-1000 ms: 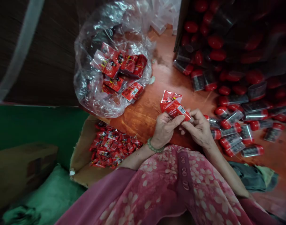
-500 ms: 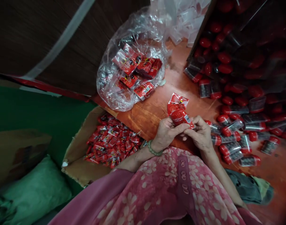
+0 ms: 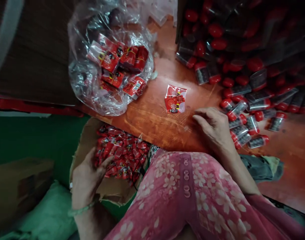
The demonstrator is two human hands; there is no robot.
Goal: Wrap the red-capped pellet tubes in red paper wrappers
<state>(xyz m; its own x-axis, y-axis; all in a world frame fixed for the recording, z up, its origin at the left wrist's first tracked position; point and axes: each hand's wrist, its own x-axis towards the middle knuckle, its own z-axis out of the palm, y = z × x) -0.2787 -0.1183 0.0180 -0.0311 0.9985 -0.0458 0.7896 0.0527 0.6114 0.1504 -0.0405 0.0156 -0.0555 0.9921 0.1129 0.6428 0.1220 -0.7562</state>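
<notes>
My left hand (image 3: 88,173) is over the cardboard box at the lower left, its fingers spread apart and nothing in them. Below the fingers lie many small red packets (image 3: 124,150) in clear wrap. My right hand (image 3: 215,130) hovers low at the table's near side, fingers loosely bent with a gap between thumb and forefinger, and holds nothing. On the table, just left of its fingertips, rests a small stack of flat red printed sachets (image 3: 174,103) with clear edges. Clear containers with red caps (image 3: 239,108) lie close to the right hand's far side.
A clear plastic bag (image 3: 92,96) holding red printed packs lies at the back left of the orange table (image 3: 147,116). The cardboard box (image 3: 81,143) stands below the table's edge. A dark folded cloth (image 3: 257,168) lies at the right.
The red packet held in both hands has left them. My left hand has moved down and left to the box, and my right hand stays near the table. The view has shifted too.
</notes>
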